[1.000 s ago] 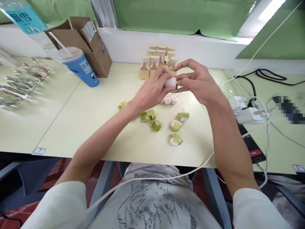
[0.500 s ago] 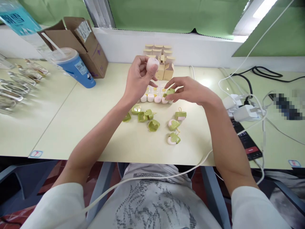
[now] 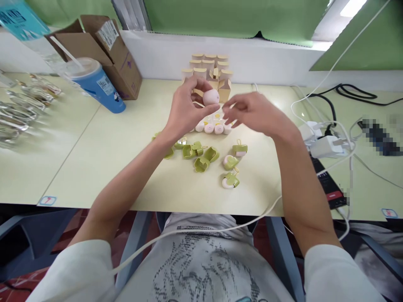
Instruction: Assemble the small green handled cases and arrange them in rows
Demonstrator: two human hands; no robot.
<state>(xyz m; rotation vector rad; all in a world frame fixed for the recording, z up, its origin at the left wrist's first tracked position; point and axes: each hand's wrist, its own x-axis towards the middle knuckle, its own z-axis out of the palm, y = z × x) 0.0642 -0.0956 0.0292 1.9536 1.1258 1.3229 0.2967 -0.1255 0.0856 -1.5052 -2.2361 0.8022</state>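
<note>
My left hand (image 3: 192,102) is closed on a small pale pink rounded pot-like piece (image 3: 210,97), holding it above the table with the fingers and thumb. Just to its right hovers my right hand (image 3: 244,110), fingers loosely curved and apart, with nothing visible in them. Below the hands stands a row of similar pale pink pieces (image 3: 209,128) beside a clear plastic tray (image 3: 217,115), partly hidden by the hands. Several loose green covers (image 3: 201,164) lie nearer to me. To their right are pink pieces fitted with green covers (image 3: 231,162).
Small open tan boxes (image 3: 224,88) stand against the wall. At left are a blue cup (image 3: 102,90), a brown carton (image 3: 121,63) and glass bottles (image 3: 19,113). White chargers (image 3: 329,147), cables and a phone (image 3: 330,184) lie at right.
The green cover at my right hand is out of it; one more cover lies among the loose ones. My left hand has moved right and slightly down with the pink piece.
</note>
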